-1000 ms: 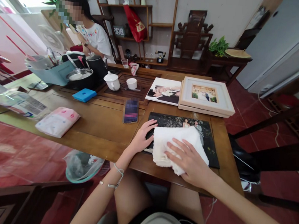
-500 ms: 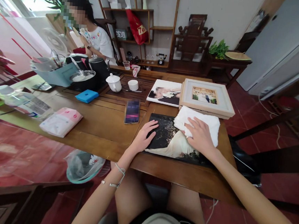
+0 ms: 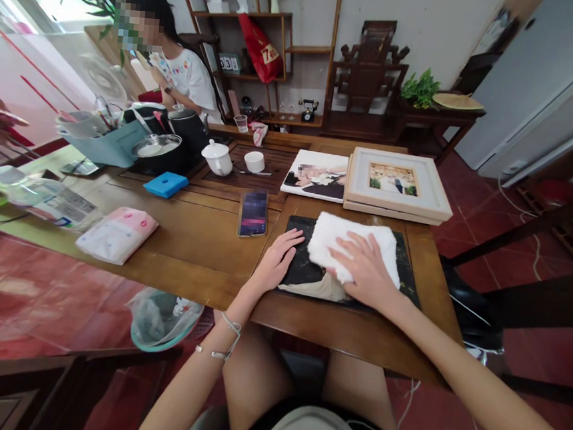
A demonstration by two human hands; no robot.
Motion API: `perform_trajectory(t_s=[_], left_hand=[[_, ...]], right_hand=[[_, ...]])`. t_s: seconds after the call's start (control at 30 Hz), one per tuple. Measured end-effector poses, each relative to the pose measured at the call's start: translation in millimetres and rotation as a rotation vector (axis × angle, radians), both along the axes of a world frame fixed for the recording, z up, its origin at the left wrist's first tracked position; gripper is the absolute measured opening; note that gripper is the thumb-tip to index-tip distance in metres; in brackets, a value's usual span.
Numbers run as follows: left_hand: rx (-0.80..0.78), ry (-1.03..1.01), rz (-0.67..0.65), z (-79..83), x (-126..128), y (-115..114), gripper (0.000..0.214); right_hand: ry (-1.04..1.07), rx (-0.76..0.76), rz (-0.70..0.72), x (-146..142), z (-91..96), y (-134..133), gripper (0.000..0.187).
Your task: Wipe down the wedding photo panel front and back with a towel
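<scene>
A dark photo panel (image 3: 306,271) with a pale dress printed on it lies flat near the table's front edge. My left hand (image 3: 279,254) rests flat on its left edge, fingers stretched out, holding nothing. Spread over the panel's middle is a white towel (image 3: 327,235), which hides much of the picture. My right hand (image 3: 368,268) presses on the towel from above, its fingers apart and lying flat. Just beyond the panel, at the back left, a phone (image 3: 253,213) lies on the table.
Behind the panel are a white-edged photo print (image 3: 313,189) and stacked picture frames (image 3: 436,188). A tissue pack (image 3: 118,234), blue sponge-like block (image 3: 166,184), white cup (image 3: 254,163) and lidded cup (image 3: 218,158) stand leftward. Across the table sits another person (image 3: 190,79).
My right hand has slid the towel left and slightly toward me across the panel, covering more of the dress and baring the panel's right side. My left hand has stayed in place.
</scene>
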State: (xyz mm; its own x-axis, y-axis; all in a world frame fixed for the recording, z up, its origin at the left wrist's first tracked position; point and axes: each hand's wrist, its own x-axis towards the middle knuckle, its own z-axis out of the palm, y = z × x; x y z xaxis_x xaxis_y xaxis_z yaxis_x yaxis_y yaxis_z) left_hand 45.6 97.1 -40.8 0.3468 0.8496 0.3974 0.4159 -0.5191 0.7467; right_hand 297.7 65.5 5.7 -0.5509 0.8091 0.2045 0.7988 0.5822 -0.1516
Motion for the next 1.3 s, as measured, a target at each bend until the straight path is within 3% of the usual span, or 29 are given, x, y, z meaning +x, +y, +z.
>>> perform_trajectory(t_s=[0.1, 0.2, 0.33, 0.47, 0.57, 0.63, 0.73, 0.87, 0.97, 1.1, 1.3], left_hand=[[-0.001, 0.000, -0.006, 0.5, 0, 0, 0.037], [0.004, -0.004, -0.003, 0.0, 0, 0, 0.038], [0.011, -0.008, 0.000, -1.1, 1, 0, 0.038], [0.003, 0.006, -0.001, -1.4, 1, 0, 0.038], [0.008, 0.005, -0.002, -1.6, 1, 1, 0.038], [0.012, 0.003, 0.001, -1.3, 1, 1, 0.038], [0.006, 0.006, 0.002, 0.1, 0, 0, 0.037], [-0.001, 0.006, -0.001, 1.7, 0, 0, 0.036], [0.006, 0.005, -0.004, 1.3, 0, 0, 0.037], [0.007, 0.013, -0.009, 0.2, 1, 1, 0.038], [0.011, 0.018, -0.005, 0.7, 1, 1, 0.037]], right_hand=[[-0.007, 0.027, -0.144, 21, -6.5, 31, 0.045], [-0.007, 0.035, -0.204, 36, -8.9, 37, 0.039], [-0.073, -0.003, -0.115, 34, -4.6, -1, 0.043], [-0.107, -0.065, 0.101, 15, 2.6, -58, 0.063], [-0.103, -0.105, 0.218, 5, 5.9, -73, 0.077], [-0.089, -0.111, 0.213, 4, 6.2, -63, 0.078], [-0.063, -0.089, 0.122, 14, 4.1, -28, 0.074], [-0.027, -0.038, -0.061, 41, -1.0, 22, 0.046], [-0.024, 0.002, -0.165, 62, -5.2, 34, 0.039], [-0.107, 0.056, -0.145, 72, -7.4, 5, 0.038], [-0.160, 0.022, 0.079, 47, 3.3, -74, 0.062]])
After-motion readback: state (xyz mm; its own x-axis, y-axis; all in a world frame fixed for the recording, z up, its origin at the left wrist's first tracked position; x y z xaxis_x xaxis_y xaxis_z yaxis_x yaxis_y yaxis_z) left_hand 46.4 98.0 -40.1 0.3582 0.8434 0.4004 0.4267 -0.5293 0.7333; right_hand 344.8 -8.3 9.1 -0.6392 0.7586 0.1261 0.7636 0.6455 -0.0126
